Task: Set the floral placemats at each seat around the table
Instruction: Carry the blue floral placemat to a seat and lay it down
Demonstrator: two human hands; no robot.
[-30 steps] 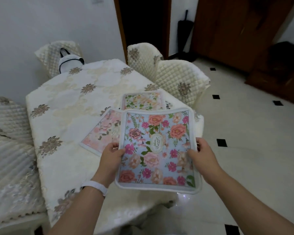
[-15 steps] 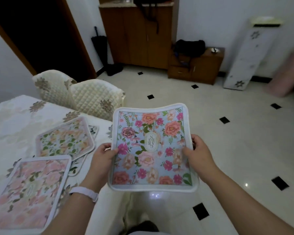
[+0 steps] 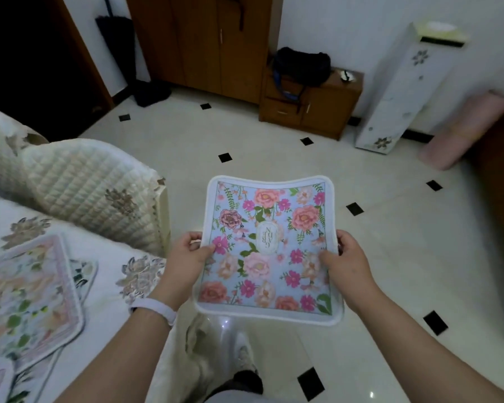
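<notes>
One blue placemat sits between two hands, above the floor. Left hand and right hand each pinch one side edge, thumb on top. Three further placemats lie on the desk, left of the left hand.

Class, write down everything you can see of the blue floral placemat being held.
The blue placemat is squarish with rounded corners, a white border, and a pale blue face printed with pink and peach flowers, green leaves and a central oval label. It looks flexible, its far edge dipping. It is held flat over the floor beside the table, the left hand gripping its left edge, the right hand its right.
</notes>
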